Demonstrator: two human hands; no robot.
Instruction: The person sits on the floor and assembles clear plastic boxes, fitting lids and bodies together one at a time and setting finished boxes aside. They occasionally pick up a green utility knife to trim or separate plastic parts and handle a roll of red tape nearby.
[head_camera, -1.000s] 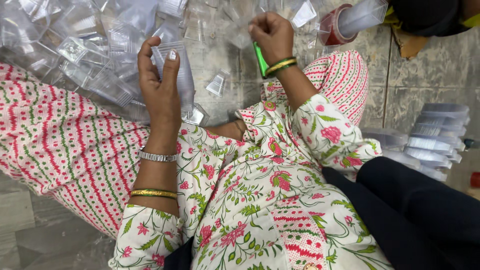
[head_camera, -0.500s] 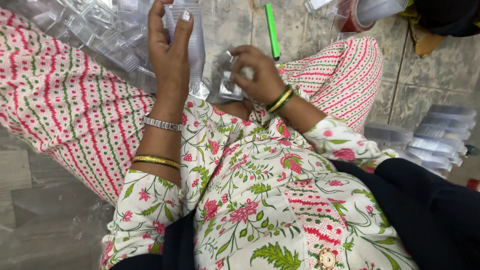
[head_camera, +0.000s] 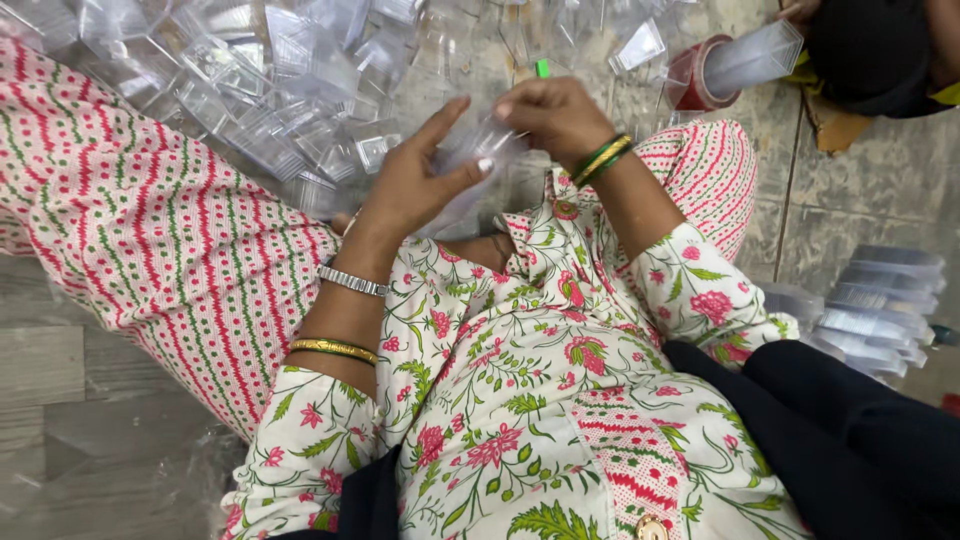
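Since half a second ago your right hand (head_camera: 555, 118) rose to meet your left hand (head_camera: 415, 185); both pinch the clear plastic piece (head_camera: 478, 150) at upper centre. Keep the edges aligned as you press.

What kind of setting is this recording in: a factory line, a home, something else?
Probably an informal floor-level packing or assembly spot, not a factory line. The person sits on a tiled floor, a heap of clear plastic pieces spreads before them, and stacked clear trays lie alongside.

Head cam, close, steep down.
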